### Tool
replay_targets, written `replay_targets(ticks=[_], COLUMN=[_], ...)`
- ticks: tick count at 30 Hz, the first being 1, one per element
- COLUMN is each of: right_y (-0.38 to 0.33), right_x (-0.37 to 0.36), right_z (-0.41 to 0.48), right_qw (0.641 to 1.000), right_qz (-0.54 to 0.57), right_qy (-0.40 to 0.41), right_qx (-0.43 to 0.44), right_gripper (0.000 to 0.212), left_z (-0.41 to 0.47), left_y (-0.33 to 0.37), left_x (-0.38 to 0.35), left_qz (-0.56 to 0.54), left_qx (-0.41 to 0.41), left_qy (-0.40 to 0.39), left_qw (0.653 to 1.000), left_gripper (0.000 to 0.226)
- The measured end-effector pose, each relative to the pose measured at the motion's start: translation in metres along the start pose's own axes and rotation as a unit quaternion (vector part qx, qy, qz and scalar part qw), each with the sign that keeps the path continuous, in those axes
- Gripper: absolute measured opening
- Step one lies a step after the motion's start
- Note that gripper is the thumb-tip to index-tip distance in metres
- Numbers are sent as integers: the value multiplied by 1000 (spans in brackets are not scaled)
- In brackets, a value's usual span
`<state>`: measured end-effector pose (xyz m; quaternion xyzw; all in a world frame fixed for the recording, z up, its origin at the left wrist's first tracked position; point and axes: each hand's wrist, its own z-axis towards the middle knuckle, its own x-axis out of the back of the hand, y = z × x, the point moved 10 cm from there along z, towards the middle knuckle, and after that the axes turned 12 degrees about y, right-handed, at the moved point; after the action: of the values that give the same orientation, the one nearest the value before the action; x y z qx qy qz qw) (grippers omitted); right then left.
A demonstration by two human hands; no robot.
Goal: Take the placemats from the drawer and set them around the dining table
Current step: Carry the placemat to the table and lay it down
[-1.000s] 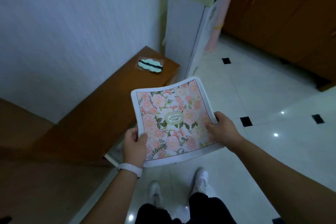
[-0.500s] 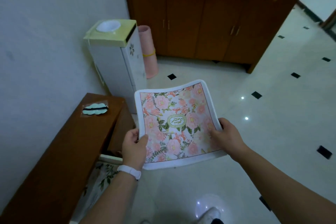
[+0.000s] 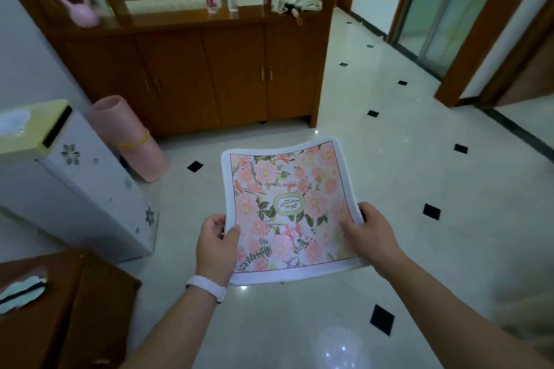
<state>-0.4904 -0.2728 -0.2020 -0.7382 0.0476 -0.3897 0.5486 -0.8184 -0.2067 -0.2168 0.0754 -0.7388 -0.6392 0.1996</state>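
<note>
Head view looks down past both forearms at a floral placemat (image 3: pixel 287 207) with a white border, carried flat and face up over the tiled floor (image 3: pixel 419 183). My left hand (image 3: pixel 215 244) pinches its left edge, thumb on top and fingers curled underneath. My right hand (image 3: pixel 370 237) grips the right edge the same way, so both hands are closed on the mat. I judge the two-sided hold is there because the mat is limp: it sags between the hands and its far edge curls up, so a one-handed grip would let it fold. I cannot tell whether this is one mat or several stacked.

A white wristband (image 3: pixel 207 287) sits just behind the left hand. Down to the left of that hand is a brown wooden worktop (image 3: pixel 90 302). Further left is a white stand with a pale yellow top (image 3: pixel 75 186). A rolled pink mat (image 3: pixel 132 141) leans beyond it. Well ahead of both hands stands a wooden cabinet (image 3: pixel 233 75).

No dining table is in view, so I read this as the carrying stage, with nothing laid out yet.
</note>
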Motion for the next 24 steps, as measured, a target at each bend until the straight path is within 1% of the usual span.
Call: replay_targets(ticks=[6,11,20,24], right_y=[57,85,83,81], right_x=[86,129,160,175], right_z=[37,70,185,213], right_qw=[990,976,945,926], right_qz=[23,23,15,26], right_qy=[109,176,275,321], right_qx=[-81,-124,-173,-198], right_gripper=[8,4,8,9], left_z=[-5,7,67,82], left_y=[24,36,80,107], left_x=[-134,-236,-409,-479], left_qz=[14,25,25,27], left_qx=[-10,-14,-33,-33], left_qy=[-122,-213,-319,-375], left_qw=[992,977,947,926], left_gripper=[18,21,17,17])
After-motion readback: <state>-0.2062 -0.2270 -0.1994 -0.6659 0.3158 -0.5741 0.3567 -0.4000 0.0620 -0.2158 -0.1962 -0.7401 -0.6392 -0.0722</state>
